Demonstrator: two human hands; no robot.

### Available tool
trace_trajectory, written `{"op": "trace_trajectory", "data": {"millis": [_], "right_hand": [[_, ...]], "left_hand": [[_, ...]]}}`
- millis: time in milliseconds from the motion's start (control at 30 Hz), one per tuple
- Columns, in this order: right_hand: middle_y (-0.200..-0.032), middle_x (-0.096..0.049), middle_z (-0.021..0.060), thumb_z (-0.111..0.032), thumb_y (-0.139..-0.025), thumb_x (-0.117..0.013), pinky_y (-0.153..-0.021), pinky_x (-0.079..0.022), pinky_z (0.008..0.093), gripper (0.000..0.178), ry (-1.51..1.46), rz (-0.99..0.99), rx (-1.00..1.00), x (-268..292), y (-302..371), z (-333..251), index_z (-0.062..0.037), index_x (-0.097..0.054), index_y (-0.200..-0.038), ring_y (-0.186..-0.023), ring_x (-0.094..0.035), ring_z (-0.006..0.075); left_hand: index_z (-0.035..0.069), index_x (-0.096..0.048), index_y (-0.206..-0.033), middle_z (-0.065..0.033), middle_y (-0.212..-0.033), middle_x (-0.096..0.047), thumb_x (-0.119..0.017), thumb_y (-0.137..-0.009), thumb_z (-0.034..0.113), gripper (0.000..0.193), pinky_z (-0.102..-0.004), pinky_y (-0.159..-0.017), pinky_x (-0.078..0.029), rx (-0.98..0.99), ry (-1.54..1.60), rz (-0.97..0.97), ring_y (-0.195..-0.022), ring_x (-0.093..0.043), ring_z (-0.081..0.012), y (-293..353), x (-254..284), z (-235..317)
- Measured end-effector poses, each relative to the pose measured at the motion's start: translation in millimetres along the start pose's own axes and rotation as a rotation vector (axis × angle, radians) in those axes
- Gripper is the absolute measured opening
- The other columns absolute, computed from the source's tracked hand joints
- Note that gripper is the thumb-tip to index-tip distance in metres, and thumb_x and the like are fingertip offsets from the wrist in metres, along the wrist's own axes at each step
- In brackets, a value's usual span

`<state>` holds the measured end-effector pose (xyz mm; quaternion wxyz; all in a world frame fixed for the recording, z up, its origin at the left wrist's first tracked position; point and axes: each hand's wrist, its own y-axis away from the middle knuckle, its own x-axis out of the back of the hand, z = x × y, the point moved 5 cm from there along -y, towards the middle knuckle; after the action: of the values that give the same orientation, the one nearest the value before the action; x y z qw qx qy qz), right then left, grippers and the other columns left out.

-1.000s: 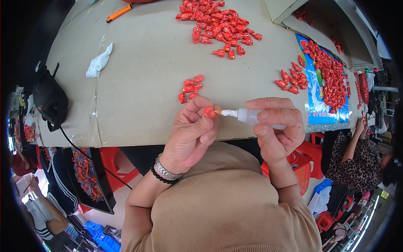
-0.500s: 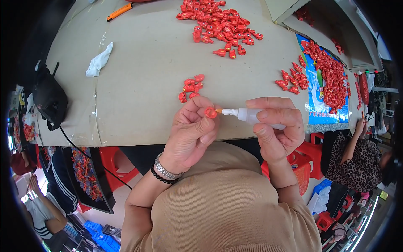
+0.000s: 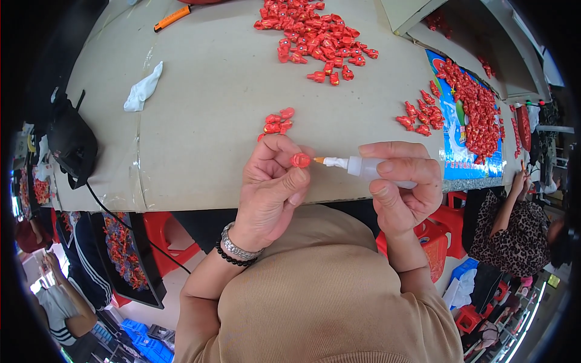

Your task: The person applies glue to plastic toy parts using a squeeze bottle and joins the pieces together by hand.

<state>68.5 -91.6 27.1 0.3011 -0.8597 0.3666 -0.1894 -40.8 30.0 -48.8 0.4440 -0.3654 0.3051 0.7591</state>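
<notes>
Head view: left hand (image 3: 272, 193) pinches a small red piece (image 3: 300, 160) at its fingertips; right hand (image 3: 402, 190) is closed round a clear squeeze bottle (image 3: 363, 166), nozzle touching the piece. Beyond the right hand lies a blue rectangular printed sheet (image 3: 455, 154) heaped with red pieces (image 3: 475, 112).

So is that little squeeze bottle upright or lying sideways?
Sideways. The right hand holds the squeeze bottle level, its nozzle pointing at the red piece in the left hand.

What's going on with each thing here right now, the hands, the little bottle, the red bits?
left hand: pinching one small red piece
right hand: gripping the squeeze bottle
squeeze bottle: horizontal, nozzle tip at the piece
small red pile: loose on table
white cloth: crumpled
</notes>
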Motion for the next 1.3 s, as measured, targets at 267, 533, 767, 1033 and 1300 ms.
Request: {"op": "trace_trajectory", "data": {"millis": [267,533,767,1033,1300], "right_hand": [[-0.086,-0.066,0.0183,-0.008,-0.077,-0.072,-0.064,-0.051,0.0285,0.021,0.075,0.005,-0.004,-1.4,0.2,0.7,0.0007,-0.058,-0.090,-0.076,-0.064,0.0222],[-0.091,-0.065,0.0191,-0.007,-0.078,-0.070,-0.063,-0.051,0.0275,0.020,0.039,0.007,0.004,0.5,0.4,-1.8,-0.0004,-0.057,-0.092,-0.075,-0.064,0.0210],[-0.094,-0.064,0.0196,-0.006,-0.079,-0.070,-0.067,-0.050,0.0282,0.020,-0.026,0.027,-0.024,3.1,2.9,2.5,0.0003,-0.057,-0.093,-0.079,-0.063,0.0210],[-0.091,-0.065,0.0198,-0.006,-0.078,-0.070,-0.068,-0.050,0.0288,0.020,0.000,-0.010,-0.045,-0.5,1.9,-0.7,0.0013,-0.058,-0.092,-0.079,-0.063,0.0217],[-0.088,-0.065,0.0192,-0.007,-0.078,-0.070,-0.066,-0.051,0.0282,0.020,0.045,-0.014,-0.010,-1.8,1.9,0.2,0.0016,-0.057,-0.091,-0.077,-0.064,0.0222]], "left_hand": [[0.008,-0.049,-0.098,-0.0042,-0.095,-0.061,-0.067,-0.083,0.007,0.023,-0.0189,-0.045,-0.031,-0.010,0.004,0.011,-0.053,-0.043,-0.0050,0.6,-1.6,1.1],[0.008,-0.049,-0.099,-0.0063,-0.096,-0.061,-0.068,-0.081,0.005,0.026,-0.0186,-0.046,-0.033,-0.051,-0.016,0.032,-0.054,-0.043,-0.0052,0.6,0.3,4.1],[0.006,-0.050,-0.097,-0.0080,-0.098,-0.060,-0.069,-0.078,0.000,0.028,-0.0183,-0.048,-0.037,-0.191,-0.161,0.050,-0.059,-0.046,-0.0047,0.5,2.1,9.7],[0.004,-0.050,-0.095,-0.0096,-0.098,-0.060,-0.068,-0.078,-0.004,0.027,-0.0176,-0.049,-0.039,-0.322,-0.320,0.066,-0.061,-0.047,-0.0037,2.7,1.0,16.3],[0.004,-0.051,-0.094,-0.0092,-0.097,-0.060,-0.069,-0.077,-0.004,0.026,-0.0170,-0.049,-0.039,-0.352,-0.360,0.079,-0.061,-0.046,-0.0033,3.5,2.1,17.0]]}}
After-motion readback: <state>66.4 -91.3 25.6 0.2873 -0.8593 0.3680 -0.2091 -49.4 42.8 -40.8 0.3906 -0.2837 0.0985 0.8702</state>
